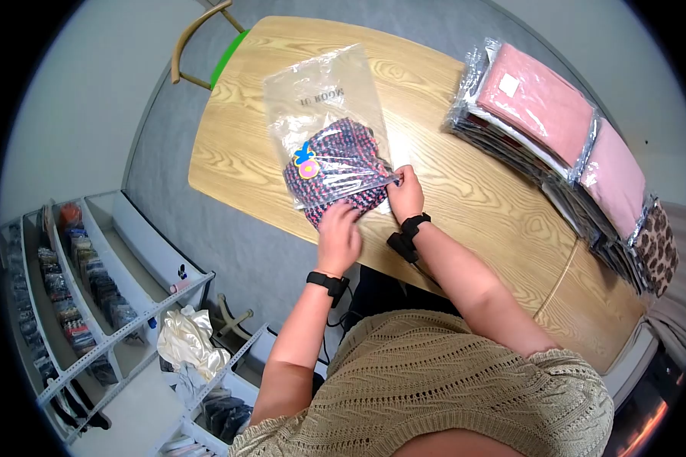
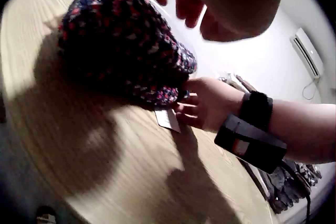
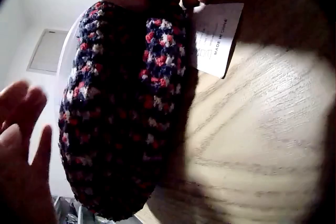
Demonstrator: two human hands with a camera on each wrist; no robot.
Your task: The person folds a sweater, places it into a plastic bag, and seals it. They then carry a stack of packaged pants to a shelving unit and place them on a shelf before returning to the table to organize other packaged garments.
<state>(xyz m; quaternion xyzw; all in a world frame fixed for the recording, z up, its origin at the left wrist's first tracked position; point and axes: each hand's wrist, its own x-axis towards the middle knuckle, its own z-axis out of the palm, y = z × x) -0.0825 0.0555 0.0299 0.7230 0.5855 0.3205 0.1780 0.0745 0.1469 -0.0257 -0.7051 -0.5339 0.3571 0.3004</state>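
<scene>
A knitted hat [image 1: 335,152] in navy, red and white yarn lies mostly inside a clear plastic bag [image 1: 320,76] on the table. A blue and pink patch [image 1: 306,161] shows on its front. The hat's opening faces me, its brim past the bag's mouth. With thumb and fingers my right hand [image 1: 406,192] pinches the brim's right edge beside the bag. Below that grip hangs a white tag [image 3: 215,40] printed "MADE IN CHINA". My left hand [image 1: 339,236] is near the brim's left side; in the right wrist view its fingers [image 3: 39,129] are spread and hold nothing.
Stacks of bagged, folded goods, pink ones [image 1: 537,95] on top, stand on the table's right side, with a leopard-print piece [image 1: 657,247] at the end. Shelves [image 1: 141,244] with packed items are at left. A green-seated chair [image 1: 229,61] stands beyond the wooden table [image 1: 434,99].
</scene>
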